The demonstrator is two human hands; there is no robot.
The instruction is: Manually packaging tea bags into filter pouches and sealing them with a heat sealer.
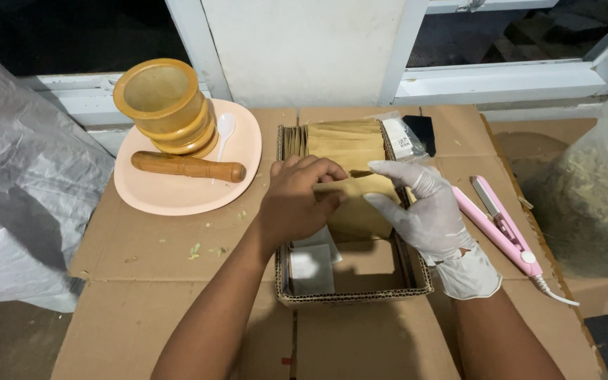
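My bare left hand [297, 204] and my right hand [427, 211], which wears a white glove, meet over an open cardboard box [350, 295]. Both pinch a tan paper pouch [360, 204] lifted from the row of tan pouches [343, 141] standing in the box's far end. My left fingers grip the pouch's left edge; my gloved fingers hold its top right edge. Small silver-white sachets [311, 271] lie in the box's near left corner.
A peach plate [170, 197] at the left carries a yellow wooden mortar [167, 105], a wooden pestle [188, 167] and a white spoon [225, 130]. A pink sealer tool [497, 222] with a white cord lies right of the box. Grey plastic sheet [22, 190] left, a clear tub [599, 190] right.
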